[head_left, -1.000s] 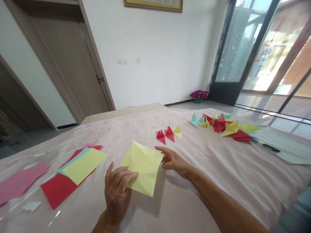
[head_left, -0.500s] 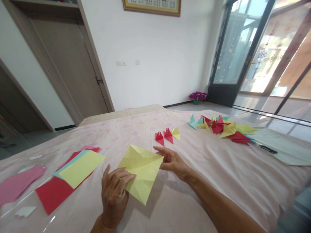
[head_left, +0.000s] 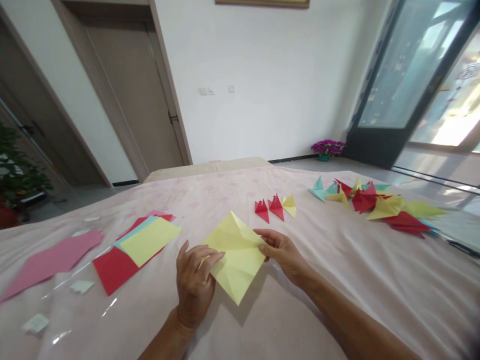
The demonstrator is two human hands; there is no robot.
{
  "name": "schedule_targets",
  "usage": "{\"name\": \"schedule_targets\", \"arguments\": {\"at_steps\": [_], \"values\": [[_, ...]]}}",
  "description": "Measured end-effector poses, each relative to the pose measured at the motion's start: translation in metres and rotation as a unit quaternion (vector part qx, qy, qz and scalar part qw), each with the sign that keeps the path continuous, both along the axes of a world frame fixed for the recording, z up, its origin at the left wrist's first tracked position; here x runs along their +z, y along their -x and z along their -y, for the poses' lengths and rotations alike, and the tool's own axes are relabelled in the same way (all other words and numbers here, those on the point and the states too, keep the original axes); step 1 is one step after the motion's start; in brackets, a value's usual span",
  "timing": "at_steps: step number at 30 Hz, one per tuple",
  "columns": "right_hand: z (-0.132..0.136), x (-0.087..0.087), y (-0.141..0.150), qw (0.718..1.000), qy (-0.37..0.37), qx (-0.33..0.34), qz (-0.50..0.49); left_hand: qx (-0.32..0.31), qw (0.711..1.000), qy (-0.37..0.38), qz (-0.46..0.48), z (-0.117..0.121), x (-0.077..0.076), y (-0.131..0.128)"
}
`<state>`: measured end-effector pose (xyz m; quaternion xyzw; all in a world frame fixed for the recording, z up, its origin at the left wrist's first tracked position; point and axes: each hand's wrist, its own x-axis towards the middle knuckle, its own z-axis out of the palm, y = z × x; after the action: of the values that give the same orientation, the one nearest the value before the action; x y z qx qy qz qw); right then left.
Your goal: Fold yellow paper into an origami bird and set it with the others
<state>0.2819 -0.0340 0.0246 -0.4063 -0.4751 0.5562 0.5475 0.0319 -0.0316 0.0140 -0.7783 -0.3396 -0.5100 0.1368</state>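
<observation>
A creased yellow square of origami paper is held between both hands just above the cloth, one corner pointing toward me. My left hand grips its left corner, fingers on top and the thumb hidden. At the right corner, my right hand pinches the paper with the thumb on top and fingers beneath. Beyond the sheet stand two small red folded cranes and a yellow folded piece.
Stacked red, blue and yellow sheets lie on the left, near pink paper and white scraps. At the right is a pile of folded cranes, with a black pen beside it. A pinkish cloth covers the table.
My view has turned left. My right thumb has come down onto the paper's right corner, and the sheet is turned slightly. The left hand keeps its hold.
</observation>
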Motion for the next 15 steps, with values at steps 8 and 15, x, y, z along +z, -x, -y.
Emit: {"name": "schedule_targets", "arguments": {"at_steps": [8,15], "values": [[-0.005,-0.004,-0.001,0.999,0.017,-0.037,-0.006,0.037,0.922,0.238,0.303,-0.014,-0.013,-0.003],[-0.005,-0.004,0.0,0.998,0.02,-0.06,-0.022,-0.092,0.779,0.411,0.465,-0.003,0.003,-0.011]]}}
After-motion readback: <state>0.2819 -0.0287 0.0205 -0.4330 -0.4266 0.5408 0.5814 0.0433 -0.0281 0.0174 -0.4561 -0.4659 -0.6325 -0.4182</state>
